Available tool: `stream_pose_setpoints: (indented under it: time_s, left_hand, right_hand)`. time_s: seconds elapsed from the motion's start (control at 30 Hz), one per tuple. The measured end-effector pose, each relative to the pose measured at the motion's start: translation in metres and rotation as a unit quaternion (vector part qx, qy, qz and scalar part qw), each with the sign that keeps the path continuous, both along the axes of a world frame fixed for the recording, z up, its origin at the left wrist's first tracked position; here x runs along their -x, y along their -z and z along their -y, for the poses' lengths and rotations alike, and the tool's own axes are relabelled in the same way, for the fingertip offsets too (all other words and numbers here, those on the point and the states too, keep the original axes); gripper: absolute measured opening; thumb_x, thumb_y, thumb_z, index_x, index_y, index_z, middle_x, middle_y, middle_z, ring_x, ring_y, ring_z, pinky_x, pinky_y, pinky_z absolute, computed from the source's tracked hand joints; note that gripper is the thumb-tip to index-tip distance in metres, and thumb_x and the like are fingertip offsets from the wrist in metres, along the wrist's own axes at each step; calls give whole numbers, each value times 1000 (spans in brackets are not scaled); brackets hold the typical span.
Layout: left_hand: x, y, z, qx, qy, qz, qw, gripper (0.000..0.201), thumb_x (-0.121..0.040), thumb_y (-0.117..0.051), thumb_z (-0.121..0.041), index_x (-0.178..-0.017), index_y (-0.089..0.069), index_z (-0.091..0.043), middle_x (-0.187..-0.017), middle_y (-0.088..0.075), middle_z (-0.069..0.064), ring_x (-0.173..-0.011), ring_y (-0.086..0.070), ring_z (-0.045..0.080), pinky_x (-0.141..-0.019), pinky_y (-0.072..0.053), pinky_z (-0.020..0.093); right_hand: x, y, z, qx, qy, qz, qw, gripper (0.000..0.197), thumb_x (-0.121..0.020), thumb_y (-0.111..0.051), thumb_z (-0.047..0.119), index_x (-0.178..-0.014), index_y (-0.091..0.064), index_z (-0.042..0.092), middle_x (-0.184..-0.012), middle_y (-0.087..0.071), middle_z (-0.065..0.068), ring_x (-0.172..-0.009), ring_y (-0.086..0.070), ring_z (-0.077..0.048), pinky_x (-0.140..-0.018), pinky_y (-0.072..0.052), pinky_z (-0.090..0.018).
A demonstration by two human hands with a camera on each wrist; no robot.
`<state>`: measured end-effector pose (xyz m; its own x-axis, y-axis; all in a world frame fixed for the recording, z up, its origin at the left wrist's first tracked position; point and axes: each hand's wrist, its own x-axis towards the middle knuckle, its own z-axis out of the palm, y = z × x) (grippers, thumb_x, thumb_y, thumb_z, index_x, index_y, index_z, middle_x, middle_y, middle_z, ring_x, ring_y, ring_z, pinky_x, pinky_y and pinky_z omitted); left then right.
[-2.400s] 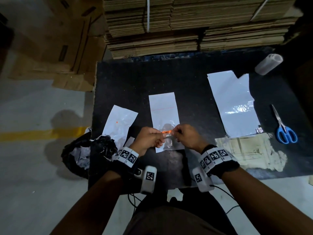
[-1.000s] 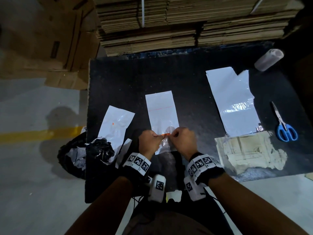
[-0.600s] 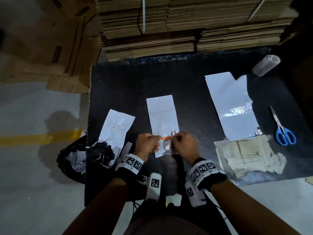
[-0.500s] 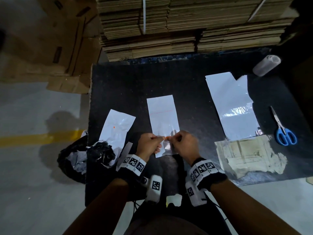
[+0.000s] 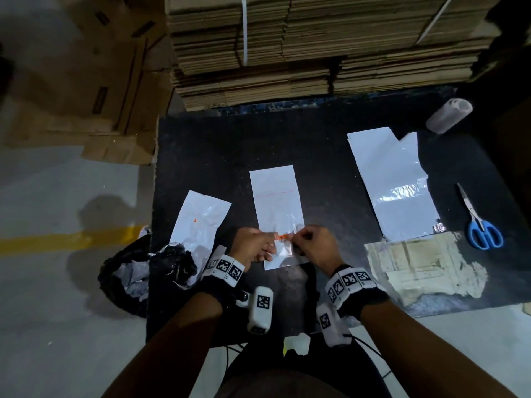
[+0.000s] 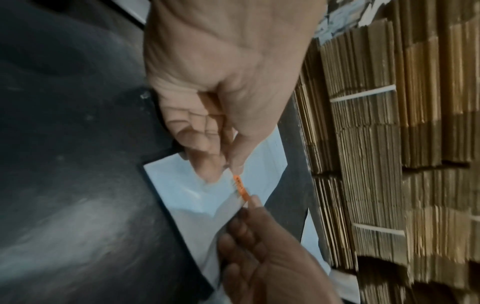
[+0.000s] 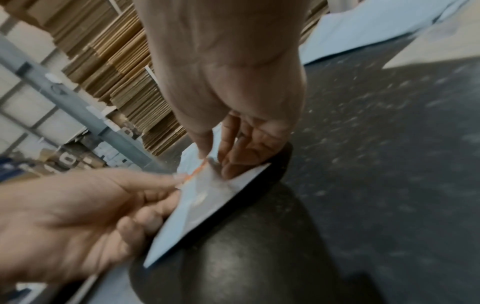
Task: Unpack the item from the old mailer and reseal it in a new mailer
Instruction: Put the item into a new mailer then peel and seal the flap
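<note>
On the black table (image 5: 287, 145), near edge, centre: a white mailer (image 5: 275, 202) lies flat, its long side running near to far, a thin red line across its far part.
Left hand (image 5: 253, 245): thumb and forefinger pinch the left end of an orange strip (image 5: 283, 236) at the near part of the mailer; its other fingers are curled over the plastic.
Right hand (image 5: 314, 245): thumb and forefinger pinch the right end of the same strip, the other fingers resting on the mailer.
Left of the hands: a second, crumpled white mailer (image 5: 201, 222), its near end by a black bag (image 5: 129, 271) that hangs at the table edge.
Right side: a larger white mailer (image 5: 393, 182), a worn cardboard sheet (image 5: 422, 268) just near of it, blue-handled scissors (image 5: 479, 225) further right.
Far right corner: a pale roll (image 5: 448, 114) on its side.
Beyond the table: stacked flat cardboard (image 5: 316, 44).
</note>
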<state>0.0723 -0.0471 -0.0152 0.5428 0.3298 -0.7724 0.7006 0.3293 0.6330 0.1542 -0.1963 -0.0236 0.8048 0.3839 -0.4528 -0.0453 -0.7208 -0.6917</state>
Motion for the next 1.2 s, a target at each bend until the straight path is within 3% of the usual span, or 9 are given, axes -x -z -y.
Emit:
stream_pose_setpoints:
  time_s: [0.17, 0.37, 0.53, 0.67, 0.83, 0.97, 1.07, 1.13, 1.2]
  left_hand:
    - [2, 1, 3, -25, 32, 15, 999, 26, -80, -76, -16, -82, -58, 3, -62, -64, 17, -37, -55, 19, -37, -33, 19]
    - [0, 1, 1, -18, 46, 8, 999, 19, -85, -70, -10, -84, -59, 5, -62, -64, 18, -36, -57, 16, -36, -33, 17]
    - [0, 0, -2, -11, 55, 8, 998, 15, -87, -67, -8, -79, -59, 3, -61, -65, 18, -35, -56, 16, -35, -33, 16]
    - [-2, 1, 2, -32, 55, 1, 998, 15, -88, -64, -5, -76, -58, 3, -61, -63, 19, -33, -53, 16, -35, -33, 16]
    - [-5, 2, 8, -50, 24, -9, 998, 20, -85, -67, -5, -68, -56, 0, -59, -62, 19, -32, -51, 16, -35, -33, 16]
    - [-8, -2, 13, -20, -11, -17, 1000, 20, -83, -70, -7, -69, -57, -1, -57, -58, 16, -34, -51, 16, -39, -33, 19]
    - [-9, -13, 16, -11, -55, -7, 998, 17, -85, -69, -9, -76, -59, 1, -58, -59, 16, -37, -54, 17, -42, -37, 20]
    - [-11, -25, 19, -40, -69, 22, 997, 16, -86, -68, -11, -78, -61, 2, -60, -59, 17, -38, -53, 16, -42, -38, 20]
    - [-14, -39, 24, -131, -41, 50, 989, 16, -85, -68, -10, -75, -63, 1, -61, -61, 15, -40, -53, 15, -43, -41, 20]
  right_hand:
    - [3, -7, -4, 54, -45, 54, 996, 27, -75, -77, 45, -74, -67, 19, -63, -61, 9, -56, -53, -3, -47, -33, -14]
    - [-3, -1, -2, 35, -40, 12, 998, 24, -86, -67, 33, -70, -69, 15, -64, -70, 1, -59, -64, -15, -56, -47, -24]
    - [-1, -3, -7, 51, -41, 25, 998, 33, -82, -68, 47, -71, -69, 16, -62, -69, 1, -58, -64, -12, -52, -44, -21]
    - [-3, -2, -6, 41, -41, 14, 998, 27, -87, -64, 37, -73, -69, 15, -67, -70, -4, -63, -67, -21, -63, -56, -34]
    - [-4, -13, -2, 51, -78, 16, 996, 28, -83, -69, 43, -74, -67, 17, -66, -67, 1, -62, -63, -14, -60, -50, -26]
    - [-13, -15, -2, 77, -119, 33, 989, 22, -87, -64, 34, -78, -69, 15, -78, -72, -8, -75, -67, -25, -67, -53, -33]
    - [-26, -27, 4, 94, -138, 53, 984, 19, -88, -56, 25, -83, -72, 15, -87, -73, -9, -85, -67, -28, -69, -49, -30]
    - [-36, -40, 9, 97, -173, 80, 977, 18, -89, -54, 24, -89, -70, 15, -91, -72, -10, -87, -67, -30, -68, -47, -30]
    - [-44, -54, 13, 81, -209, 126, 966, 17, -89, -55, 25, -95, -67, 15, -96, -70, -11, -89, -65, -31, -70, -48, -31]
